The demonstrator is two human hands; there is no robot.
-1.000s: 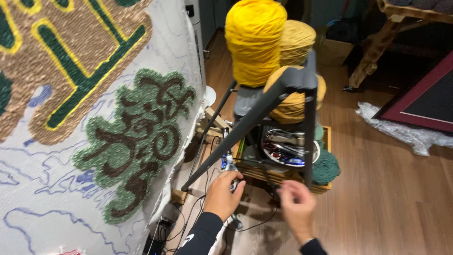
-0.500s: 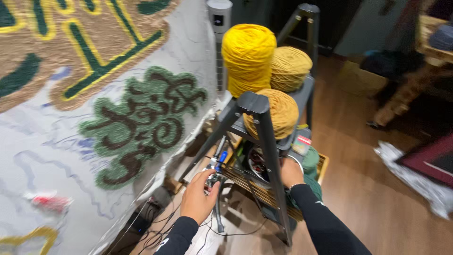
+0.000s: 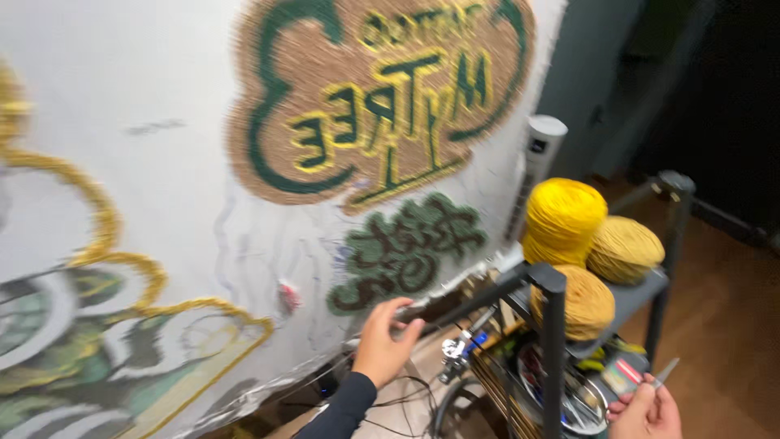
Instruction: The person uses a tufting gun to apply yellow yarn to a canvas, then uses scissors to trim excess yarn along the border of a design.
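**Left hand at cloth edge, right hand holding small tool**

Left hand [image 3: 383,341] is raised, fingers loosely curled and spread, grasping nothing; fingertips sit at or just short of the lower edge of the stretched white cloth [image 3: 162,162]. Contact cannot be confirmed through the blur. The nearest tufted area, the green patch [image 3: 410,248], lies up and slightly right of those fingers, close by.

Right hand [image 3: 646,410] is low at the frame's bottom right, beside the grey shelf rack [image 3: 555,325]. Its fingers pinch a small flat item with a thin pointed metal blade [image 3: 666,372]; long axis tilts up and right, away from the cloth.

3 yarn cones [image 3: 565,218] stand on the rack, between the 2 hands. Left hand is nearer the cloth.
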